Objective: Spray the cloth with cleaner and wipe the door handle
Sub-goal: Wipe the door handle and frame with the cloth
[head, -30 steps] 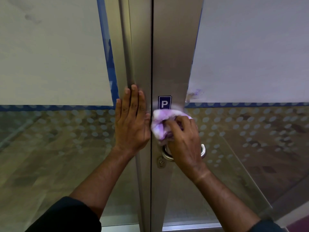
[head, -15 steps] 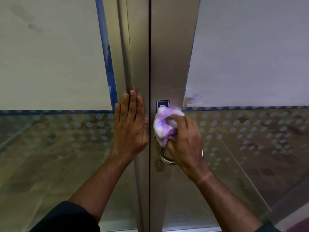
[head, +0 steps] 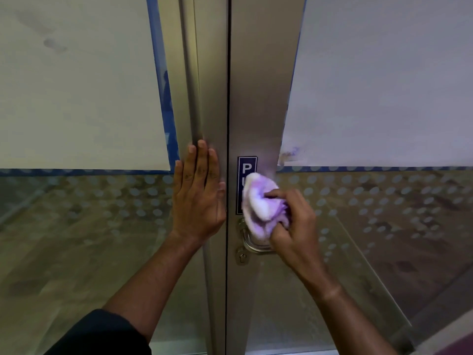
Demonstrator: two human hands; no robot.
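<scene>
On the door handle (head: 252, 243), right hand (head: 294, 226) gripping bunched purple cloth (head: 261, 203), left hand (head: 199, 196) flat against frame (head: 210, 98).

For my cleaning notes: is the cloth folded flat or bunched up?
Bunched up: the cloth forms a crumpled wad gripped by the right hand.

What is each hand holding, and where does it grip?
The right hand grips the bunched cloth at its right side. The left hand holds nothing, flat on the door frame.
</scene>
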